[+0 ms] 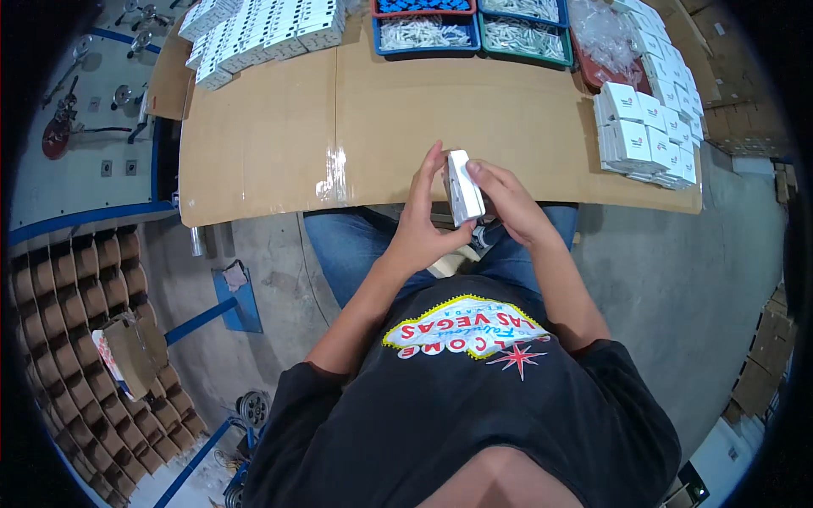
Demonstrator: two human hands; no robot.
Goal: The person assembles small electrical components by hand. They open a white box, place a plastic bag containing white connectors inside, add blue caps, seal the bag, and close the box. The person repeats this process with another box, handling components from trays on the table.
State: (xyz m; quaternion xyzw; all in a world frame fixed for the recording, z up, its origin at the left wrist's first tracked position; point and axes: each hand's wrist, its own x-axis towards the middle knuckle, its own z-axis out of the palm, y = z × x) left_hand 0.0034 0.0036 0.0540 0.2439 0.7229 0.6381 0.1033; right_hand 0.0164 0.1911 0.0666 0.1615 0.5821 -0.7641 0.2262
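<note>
Between my two hands, at the near edge of the cardboard-covered table [406,110], is a small white box [465,190], tilted with a narrow side facing up. My left hand [417,230] grips it from the left, fingers along the far left side and thumb at its near end. On the other side, my right hand [513,203] is closed on the box, with its thumb pressed on the upper right edge. The right fingers are mostly hidden below it.
White boxes [641,144] are stacked at the right, and more white boxes [279,38] at the far left. Far bins include a blue bin [428,52] and a green bin [525,56] holding small white parts. Clear plastic bags [605,38] fill a red tray [593,76].
</note>
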